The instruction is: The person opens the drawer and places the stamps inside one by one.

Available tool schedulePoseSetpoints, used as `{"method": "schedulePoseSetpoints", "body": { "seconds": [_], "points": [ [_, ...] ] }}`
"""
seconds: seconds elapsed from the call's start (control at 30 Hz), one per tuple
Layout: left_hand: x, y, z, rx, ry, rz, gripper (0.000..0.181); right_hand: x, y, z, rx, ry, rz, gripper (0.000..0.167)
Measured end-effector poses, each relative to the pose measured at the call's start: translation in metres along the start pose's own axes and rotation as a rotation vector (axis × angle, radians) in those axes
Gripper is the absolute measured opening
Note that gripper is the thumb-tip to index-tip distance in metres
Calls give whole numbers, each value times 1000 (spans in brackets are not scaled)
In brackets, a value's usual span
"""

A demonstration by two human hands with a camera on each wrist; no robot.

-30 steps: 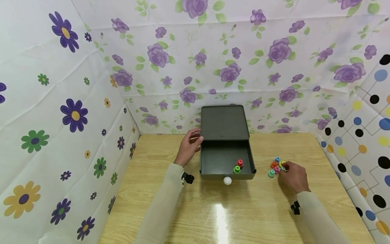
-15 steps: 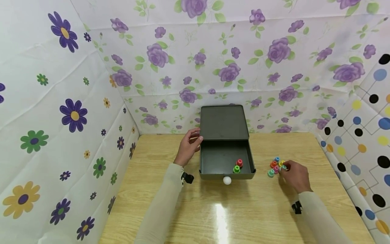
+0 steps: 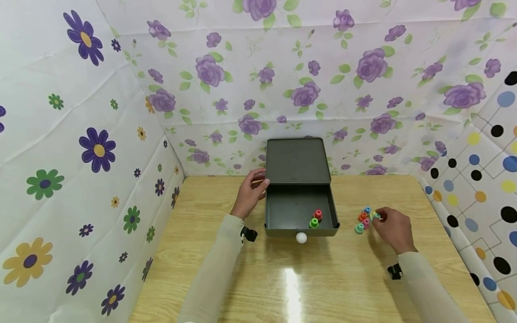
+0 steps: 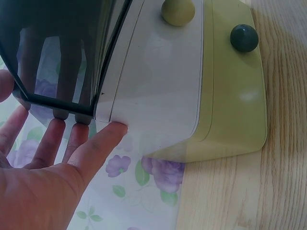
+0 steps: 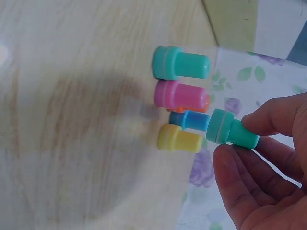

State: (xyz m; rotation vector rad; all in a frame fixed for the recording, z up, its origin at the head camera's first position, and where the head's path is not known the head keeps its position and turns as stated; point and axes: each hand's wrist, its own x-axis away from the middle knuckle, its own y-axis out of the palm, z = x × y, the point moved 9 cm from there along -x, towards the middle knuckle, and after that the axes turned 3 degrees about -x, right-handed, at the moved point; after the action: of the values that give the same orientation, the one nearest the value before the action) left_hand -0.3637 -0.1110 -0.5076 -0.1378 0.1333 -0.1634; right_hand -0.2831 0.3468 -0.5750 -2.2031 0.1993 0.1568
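Observation:
My right hand (image 3: 393,229) pinches a teal toy stamp (image 5: 232,128) between thumb and fingers, held just off the table. Close by stand several more stamps: another teal one (image 5: 181,63), a pink one (image 5: 180,94), a blue one (image 5: 190,120), a yellow one (image 5: 180,139) and a mostly hidden orange one (image 3: 362,217). The small cabinet's dark grey top drawer (image 3: 291,208) is pulled out, with a red stamp (image 3: 317,214) and a green stamp (image 3: 313,223) inside at its right. With loosely spread fingers, my left hand (image 3: 249,193) touches the cabinet's left side.
Below the grey drawer, the left wrist view shows a white drawer (image 4: 158,72) and a yellow drawer (image 4: 235,96), each with a round knob. A white knob (image 3: 301,237) sticks out from the grey drawer. Floral sheets (image 3: 226,103) enclose the wooden table (image 3: 323,278).
My right hand has risen slightly and shifted a little right, lifting the teal stamp away from the group. My left hand stays at the cabinet's side.

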Motion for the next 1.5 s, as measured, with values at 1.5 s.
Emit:
{"method": "schedulePoseSetpoints", "body": {
  "seconds": [1.5],
  "points": [
    [2, 1, 2, -7, -25, 25, 42, 15, -66, -204, -133, -399, 155, 27]
  ]
}}
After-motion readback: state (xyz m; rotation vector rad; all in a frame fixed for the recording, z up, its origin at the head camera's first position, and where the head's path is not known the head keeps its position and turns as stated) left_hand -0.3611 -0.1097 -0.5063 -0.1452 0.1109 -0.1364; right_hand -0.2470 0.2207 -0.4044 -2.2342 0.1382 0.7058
